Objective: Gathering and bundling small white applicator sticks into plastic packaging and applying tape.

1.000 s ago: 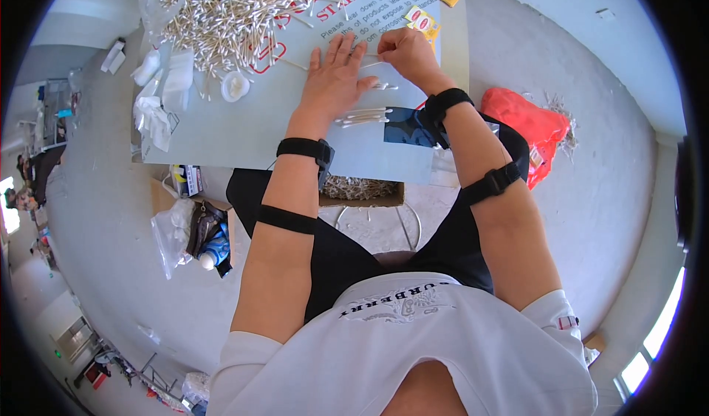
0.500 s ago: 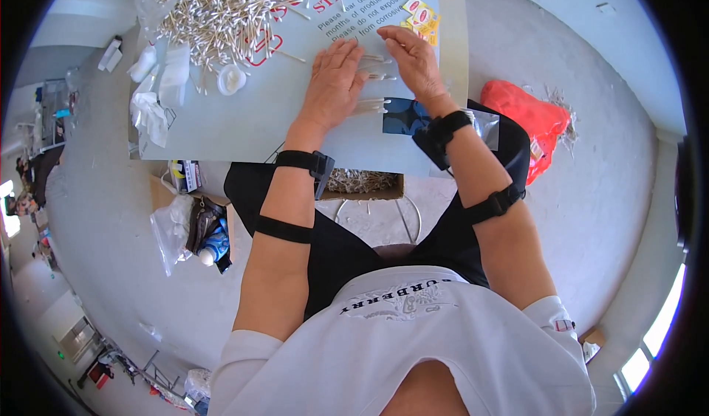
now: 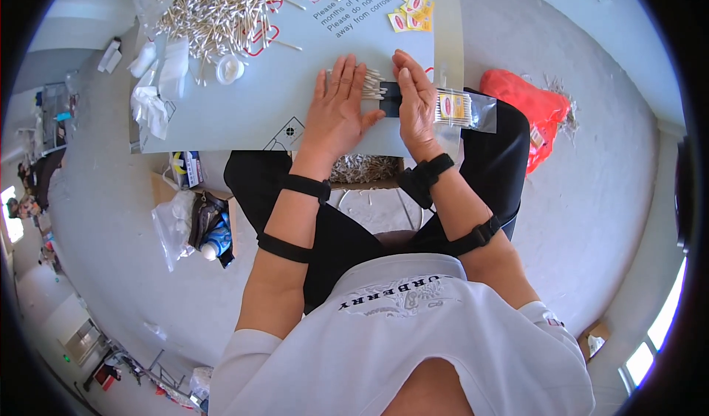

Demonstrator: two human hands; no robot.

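Note:
My left hand (image 3: 338, 113) lies flat on the sheet-covered table, fingers stretched and slightly apart, over the left part of a small row of cotton swabs (image 3: 374, 85). The swab tips stick out beside its fingers, toward a dark flat piece (image 3: 391, 100). My right hand (image 3: 417, 106) stands on its edge across that dark piece, fingers extended and close together, palm toward the swabs. Just right of it, a clear plastic bag (image 3: 484, 113) holding cotton swabs and a yellow label card (image 3: 453, 108) reaches past the table edge. Whether my right hand touches the bag is hidden.
A large heap of loose swabs (image 3: 214, 17) fills the table's far left, with a small white round container (image 3: 230, 69) and white plastic packets (image 3: 173, 69) nearby. Yellow label cards (image 3: 413, 10) lie far right. A box of swabs (image 3: 365, 169) sits below the table; a red bag (image 3: 517, 109) rests right.
Both hands have come nearer to me, with my right hand lowered beside the swabs. The clear bag with its label card now shows more fully, and the yellow cards are uncovered.

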